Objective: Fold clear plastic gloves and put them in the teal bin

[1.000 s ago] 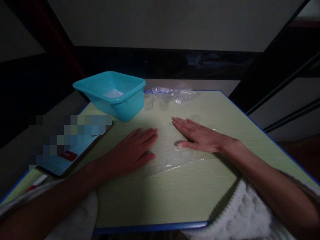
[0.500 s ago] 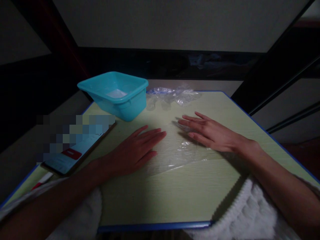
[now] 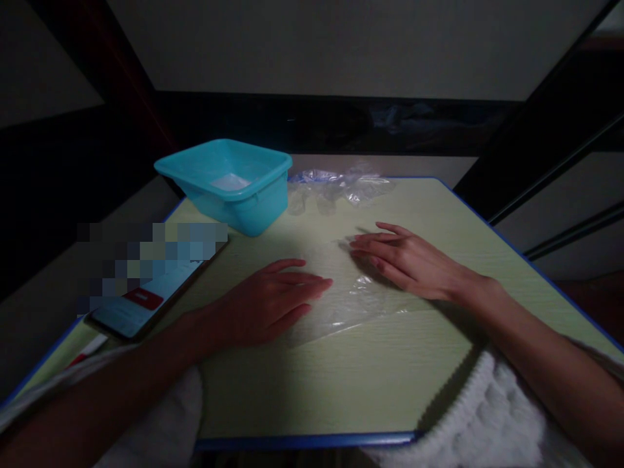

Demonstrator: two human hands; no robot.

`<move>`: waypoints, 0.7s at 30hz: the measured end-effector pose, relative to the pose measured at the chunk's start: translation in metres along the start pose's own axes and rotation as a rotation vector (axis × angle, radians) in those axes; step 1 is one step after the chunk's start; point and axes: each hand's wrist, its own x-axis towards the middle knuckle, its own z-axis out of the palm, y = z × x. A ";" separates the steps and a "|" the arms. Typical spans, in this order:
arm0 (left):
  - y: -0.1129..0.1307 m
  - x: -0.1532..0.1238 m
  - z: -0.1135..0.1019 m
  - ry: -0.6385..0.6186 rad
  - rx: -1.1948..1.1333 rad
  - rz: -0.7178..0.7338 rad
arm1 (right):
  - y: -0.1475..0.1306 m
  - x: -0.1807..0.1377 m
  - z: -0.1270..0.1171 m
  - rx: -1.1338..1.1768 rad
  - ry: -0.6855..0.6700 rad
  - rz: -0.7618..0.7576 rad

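Note:
A clear plastic sheet (image 3: 341, 305), perhaps a thin glove or bag, lies flat on the pale green table (image 3: 370, 370). My left hand (image 3: 270, 302) rests palm down on the sheet's left part, fingers stretched out toward the right. My right hand (image 3: 404, 260) is at the sheet's far right edge with its fingers drawn together near the plastic; whether they pinch it I cannot make out.
A turquoise plastic tub (image 3: 229, 182) stands at the table's far left. Behind the hands lies a heap of crumpled clear plastic (image 3: 341, 185). A phone (image 3: 151, 292) with a lit screen sits at the left edge. White knitted sleeves cover both forearms near the front edge.
My right hand has lifted off the sheet and drawn its fingers together at the far edge. My left hand has slid a little to the right over the plastic.

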 end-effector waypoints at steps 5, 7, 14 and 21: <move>0.004 0.001 -0.001 -0.013 -0.006 0.027 | 0.000 0.000 0.002 0.019 -0.005 -0.015; 0.006 0.001 -0.001 -0.015 -0.009 0.031 | 0.000 0.000 0.002 0.036 -0.003 -0.018; 0.017 0.002 -0.002 -0.025 -0.053 0.072 | -0.003 0.002 0.005 0.098 0.007 -0.047; 0.031 0.004 -0.002 -0.074 -0.147 0.099 | -0.014 0.005 0.007 0.119 -0.040 -0.074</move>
